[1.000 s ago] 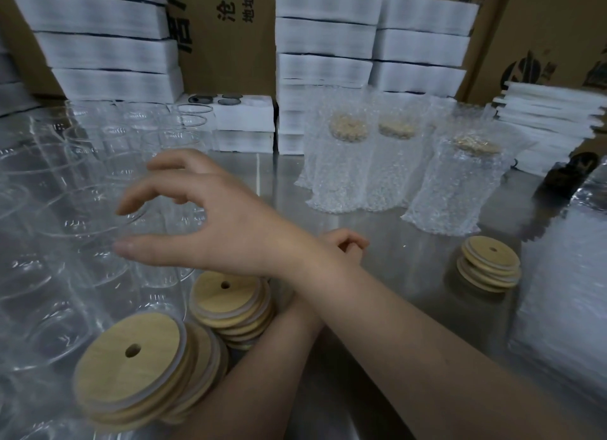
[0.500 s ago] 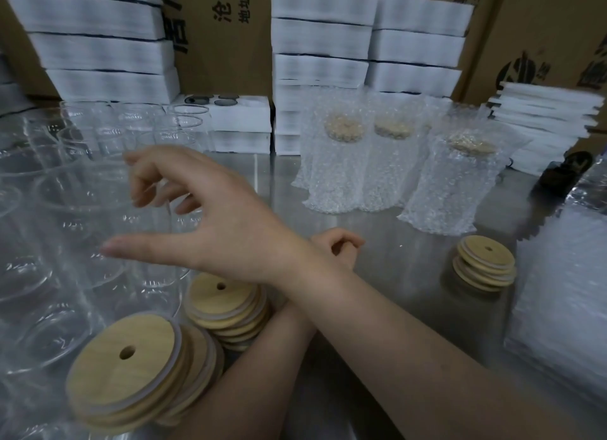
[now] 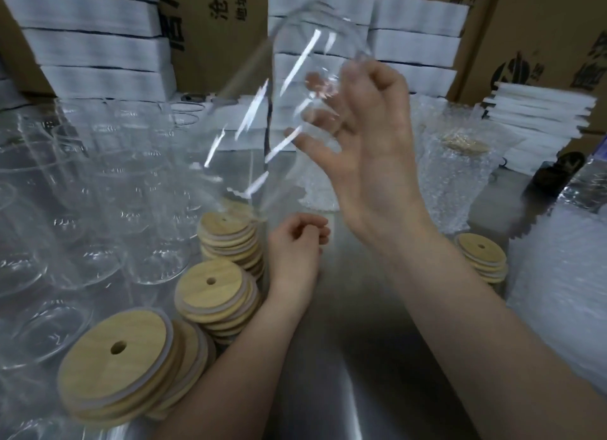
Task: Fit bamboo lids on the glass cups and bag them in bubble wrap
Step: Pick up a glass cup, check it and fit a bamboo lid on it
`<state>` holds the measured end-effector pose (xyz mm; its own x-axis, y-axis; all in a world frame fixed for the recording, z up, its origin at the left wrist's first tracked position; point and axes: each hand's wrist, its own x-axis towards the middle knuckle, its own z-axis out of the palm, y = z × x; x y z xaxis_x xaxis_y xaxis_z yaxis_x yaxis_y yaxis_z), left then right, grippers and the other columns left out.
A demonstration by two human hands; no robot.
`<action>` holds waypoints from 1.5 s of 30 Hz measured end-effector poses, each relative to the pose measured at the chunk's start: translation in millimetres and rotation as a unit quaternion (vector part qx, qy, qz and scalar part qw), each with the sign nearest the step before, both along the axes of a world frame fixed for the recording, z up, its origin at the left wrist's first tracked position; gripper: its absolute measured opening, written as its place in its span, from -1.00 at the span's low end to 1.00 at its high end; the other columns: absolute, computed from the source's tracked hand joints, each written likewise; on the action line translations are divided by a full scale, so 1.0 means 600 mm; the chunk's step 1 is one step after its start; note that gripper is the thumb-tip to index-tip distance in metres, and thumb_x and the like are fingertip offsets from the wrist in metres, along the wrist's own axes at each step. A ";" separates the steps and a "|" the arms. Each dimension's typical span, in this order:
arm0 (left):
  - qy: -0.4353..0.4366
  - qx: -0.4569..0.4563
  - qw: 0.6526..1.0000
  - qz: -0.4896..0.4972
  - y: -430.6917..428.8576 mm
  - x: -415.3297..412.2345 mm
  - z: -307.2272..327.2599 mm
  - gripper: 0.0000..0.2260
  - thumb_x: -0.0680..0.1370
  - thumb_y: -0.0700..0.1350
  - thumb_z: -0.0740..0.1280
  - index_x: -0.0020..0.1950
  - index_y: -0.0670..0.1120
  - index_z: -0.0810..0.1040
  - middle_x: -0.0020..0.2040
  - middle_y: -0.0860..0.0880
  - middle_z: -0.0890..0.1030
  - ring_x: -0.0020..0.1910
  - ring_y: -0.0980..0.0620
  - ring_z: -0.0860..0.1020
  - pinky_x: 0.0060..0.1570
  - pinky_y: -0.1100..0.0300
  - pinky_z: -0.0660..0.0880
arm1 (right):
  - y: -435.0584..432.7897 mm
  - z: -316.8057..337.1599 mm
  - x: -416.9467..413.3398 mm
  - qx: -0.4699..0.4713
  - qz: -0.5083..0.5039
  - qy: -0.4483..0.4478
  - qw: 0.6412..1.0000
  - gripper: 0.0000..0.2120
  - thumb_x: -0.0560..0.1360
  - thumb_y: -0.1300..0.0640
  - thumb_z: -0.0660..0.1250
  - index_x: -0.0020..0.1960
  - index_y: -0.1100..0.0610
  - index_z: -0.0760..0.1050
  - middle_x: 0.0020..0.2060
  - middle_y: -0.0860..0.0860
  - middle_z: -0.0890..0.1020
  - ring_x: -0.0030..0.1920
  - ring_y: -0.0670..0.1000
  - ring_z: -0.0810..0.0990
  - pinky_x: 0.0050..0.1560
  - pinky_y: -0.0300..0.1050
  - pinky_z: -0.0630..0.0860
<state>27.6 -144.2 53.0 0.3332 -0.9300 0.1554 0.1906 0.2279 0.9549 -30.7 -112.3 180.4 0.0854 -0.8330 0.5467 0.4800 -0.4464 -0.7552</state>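
My right hand point(image 3: 368, 150) grips a clear glass cup point(image 3: 289, 94) near its base and holds it tilted in the air above the steel table point(image 3: 345, 357). My left hand point(image 3: 295, 242) rests on the table with loosely curled fingers and holds nothing. It lies beside stacks of bamboo lids point(image 3: 213, 288), each lid with a small hole. More lids are stacked at the near left point(image 3: 118, 357) and at the right point(image 3: 481, 252). Several empty glass cups point(image 3: 98, 177) crowd the left side. Lidded cups in bubble wrap point(image 3: 460, 163) stand behind my right hand.
A pile of flat bubble wrap bags point(image 3: 565, 292) lies at the right edge. White foam boxes point(image 3: 92, 45) and brown cartons point(image 3: 532, 29) are stacked along the back. A dark object point(image 3: 551, 173) sits at the far right.
My right hand, which was reaching left over the empty cups, has taken hold of one cup and lifted it up and to the right. My left hand stayed in place.
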 end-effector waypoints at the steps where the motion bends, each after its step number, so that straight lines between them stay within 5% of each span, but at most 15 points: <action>1: 0.009 -0.004 1.000 0.014 -0.002 0.003 -0.001 -0.66 0.50 -0.40 0.18 -0.32 -0.06 0.57 -0.44 0.06 0.60 -0.43 0.21 0.55 -0.39 0.31 0.46 | -0.006 -0.007 -0.016 0.031 -0.006 -0.025 0.999 -0.85 0.54 0.06 0.32 0.06 0.03 0.39 0.10 0.12 0.54 0.01 0.08 0.53 0.05 0.08 0.62; 5: -0.015 -0.019 0.999 0.035 -0.007 0.014 0.000 -0.59 0.47 -0.39 0.25 -0.43 0.02 0.62 -0.42 0.05 0.61 -0.31 0.00 0.59 -0.28 0.15 0.48 | -0.024 -0.047 -0.071 0.138 -0.043 -0.094 0.985 -0.71 0.59 -0.08 0.28 0.24 0.01 0.38 0.18 0.11 0.54 0.15 0.15 0.57 0.13 0.24 0.59; 8: -0.043 -0.030 0.998 0.023 -0.006 0.020 -0.002 -0.68 0.43 -0.44 0.24 -0.34 -0.09 0.62 -0.32 -0.07 0.64 -0.23 -0.16 0.61 -0.14 0.03 0.53 | -0.029 -0.086 -0.099 0.200 -0.078 -0.104 0.971 -0.60 0.58 -0.15 0.27 0.35 -0.02 0.37 0.22 0.09 0.55 0.12 0.12 0.62 0.05 0.12 0.63; 12: -0.075 -0.013 0.997 -0.022 -0.006 0.028 0.001 -0.71 0.50 -0.42 0.20 -0.20 -0.12 0.62 -0.25 -0.10 0.65 -0.24 0.02 0.60 -0.21 0.26 0.49 | -0.032 -0.125 -0.123 0.257 -0.092 -0.099 0.957 -0.70 0.56 -0.18 0.26 0.23 -0.08 0.42 0.08 0.04 0.61 -0.05 0.12 0.70 -0.15 -0.03 0.62; 16: -0.105 -0.017 0.993 -0.058 -0.001 0.033 0.005 -0.72 0.51 -0.39 0.24 -0.18 -0.08 0.64 -0.28 0.00 0.65 -0.32 0.25 0.58 -0.29 0.46 0.42 | -0.042 -0.141 -0.130 0.270 -0.096 -0.081 0.955 -0.67 0.59 -0.18 0.23 0.28 -0.07 0.38 0.07 0.04 0.61 0.02 0.15 0.68 -0.15 -0.04 0.59; 19: -0.116 -0.014 0.991 -0.059 0.001 0.038 0.005 -0.73 0.51 -0.38 0.24 -0.14 -0.09 0.65 -0.27 0.00 0.66 -0.31 0.29 0.57 -0.25 0.47 0.42 | -0.049 -0.147 -0.128 0.269 -0.095 -0.073 0.956 -0.66 0.58 -0.18 0.22 0.26 -0.02 0.37 0.06 0.05 0.61 -0.05 0.10 0.67 -0.21 -0.07 0.58; 26: -0.110 -0.033 0.991 -0.064 0.012 0.036 0.015 -0.81 0.59 -0.28 0.24 -0.04 -0.14 0.64 -0.18 -0.08 0.66 -0.21 0.14 0.59 -0.16 0.38 0.47 | -0.058 -0.158 -0.125 0.285 -0.106 -0.042 0.952 -0.68 0.54 -0.17 0.27 0.15 0.03 0.48 0.04 0.09 0.69 0.04 0.07 0.66 0.17 0.12 0.56; 29: -0.092 -0.052 0.989 -0.106 0.026 0.025 0.026 -0.83 0.63 -0.13 0.25 0.11 -0.11 0.61 0.00 -0.11 0.65 -0.05 0.03 0.61 -0.04 0.23 0.51 | -0.058 -0.159 -0.120 0.267 -0.128 -0.016 0.955 -0.61 0.45 -0.21 0.30 0.15 0.02 0.52 0.00 0.06 0.71 0.00 0.02 0.70 0.13 0.07 0.58; 32: -0.102 -0.056 0.981 -0.157 0.042 0.007 0.031 -0.64 0.50 0.11 0.28 0.24 0.00 0.52 0.14 -0.06 0.60 0.09 -0.03 0.60 0.07 0.15 0.53 | -0.053 -0.162 -0.117 0.239 -0.143 -0.006 0.960 -0.47 0.34 -0.24 0.33 0.17 0.07 0.53 -0.01 0.05 0.72 0.00 0.02 0.71 0.03 0.02 0.60; 38: -0.155 -0.046 0.972 -0.169 0.056 -0.019 0.026 -0.26 0.34 0.20 0.39 0.49 0.09 0.27 0.33 0.10 0.41 0.17 0.19 0.51 0.05 0.33 0.51 | -0.045 -0.163 -0.100 0.187 -0.171 0.029 0.967 -0.23 0.37 -0.26 0.32 0.38 0.25 0.39 0.25 0.25 0.56 0.26 0.28 0.56 0.28 0.36 0.45; 42: -0.143 -0.056 0.979 -0.135 0.054 -0.018 0.020 -0.21 0.28 0.11 0.49 0.47 0.08 0.29 0.26 0.11 0.48 0.15 0.11 0.55 0.11 0.16 0.56 | -0.040 -0.167 -0.090 0.151 -0.168 0.069 0.972 -0.11 0.35 -0.38 0.32 0.50 0.10 0.26 0.31 0.10 0.54 0.27 0.11 0.57 0.06 -0.03 0.62; 45: -0.074 -0.068 0.986 -0.131 0.052 -0.017 0.020 -0.32 0.32 0.02 0.48 0.41 0.02 0.37 0.17 0.10 0.54 0.06 0.23 0.59 -0.03 0.32 0.54 | -0.046 -0.175 -0.088 0.125 -0.159 0.120 0.972 -0.44 0.40 -0.37 0.22 0.36 -0.27 0.28 0.11 -0.19 0.64 0.21 -0.04 0.61 0.21 0.02 0.57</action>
<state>17.3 -113.1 65.3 0.0482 -0.9486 0.3127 0.1205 0.3163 0.9410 -83.3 -139.7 75.1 -0.0979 -0.9425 0.3196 0.1441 -0.3312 -0.9325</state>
